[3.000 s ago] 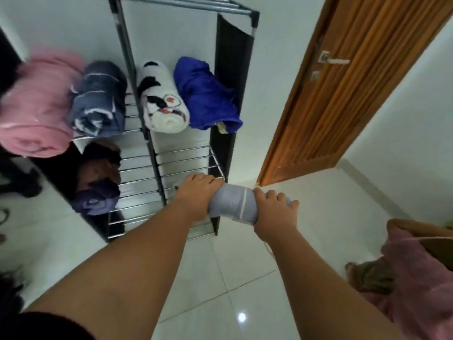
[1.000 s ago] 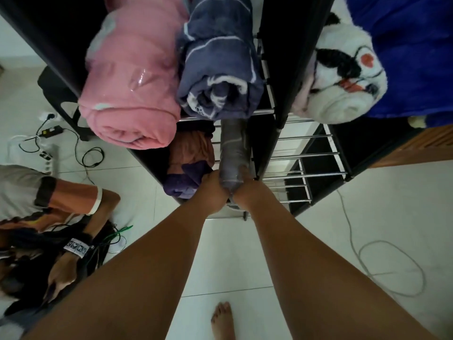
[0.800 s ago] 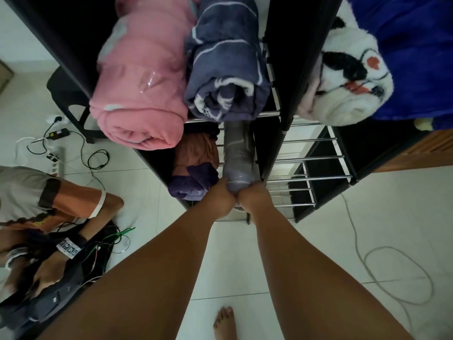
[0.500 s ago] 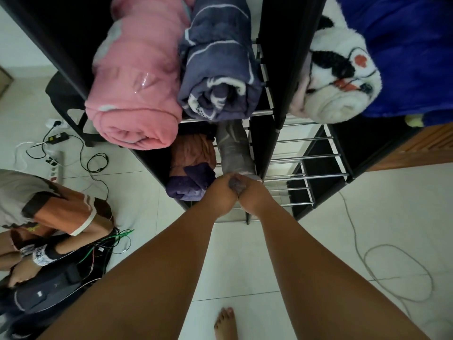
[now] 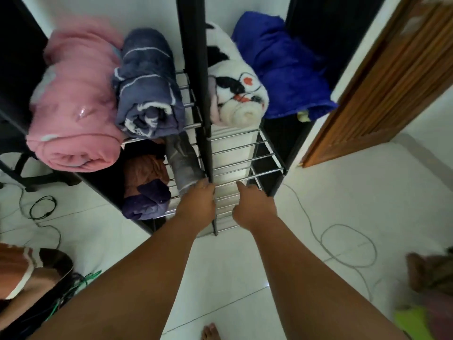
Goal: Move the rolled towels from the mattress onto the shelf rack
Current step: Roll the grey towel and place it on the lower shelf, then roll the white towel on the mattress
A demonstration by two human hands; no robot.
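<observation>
1. The shelf rack (image 5: 235,153) stands on a white tiled floor (image 5: 343,192), seen from above, with a black upright post (image 5: 196,69) dividing it into a left and a right bay.
2. A grey rolled towel (image 5: 182,165) lies on the lower wire shelf of the left bay, lengthwise front to back and close against the post.
3. The left hand (image 5: 196,204) reaches to the near end of that grey towel. Its fingertips (image 5: 203,185) touch or nearly touch the end of the roll; contact cannot be judged for sure. The fingers lie loosely together, not closed around anything.
4. The right hand (image 5: 252,207) is on the other side of the post, over the bare rods of the right bay's lower shelf, clear of the grey towel. Its fingers are slightly spread and it holds nothing.
5. Beside the grey towel, to its left on the same shelf, sits a brown and purple roll (image 5: 144,187).
6. On the upper shelf of the left bay lie a pink roll (image 5: 76,114) and a dark blue striped roll (image 5: 147,89), side by side.
7. On the upper shelf of the right bay lie a white roll with a black and red pattern (image 5: 235,94) and a bright blue roll (image 5: 284,69).
8. A wooden door (image 5: 382,82) stands to the right of the rack.
</observation>
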